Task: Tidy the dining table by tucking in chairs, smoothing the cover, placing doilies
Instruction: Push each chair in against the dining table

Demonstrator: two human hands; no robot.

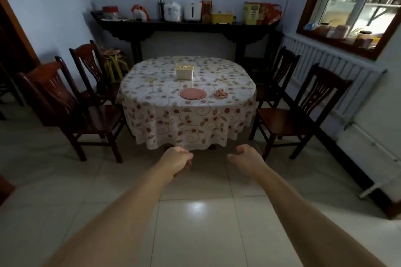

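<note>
1. The worktop [165, 93] stood mid-room under a floral cover [191, 123], a pink doily [193, 94] lying flat near its front edge.
2. A cream box [184, 71] sat behind the doily; a small patterned piece [221, 94] lay just right of it.
3. Four chairs stood pulled out: two left [71, 102] [91, 67], two right [303, 110] [280, 71].
4. Left hand [179, 158] curled loosely, grip empty; right hand [247, 158] open, fingers apart, both short of the cover.
5. A dark sideboard [186, 26] lined the far wall.

We stand in a home dining room: a table under a floral cover [188, 123], wooden chairs [303, 110], a cluttered dark sideboard [186, 26], a radiator [329, 67].
</note>
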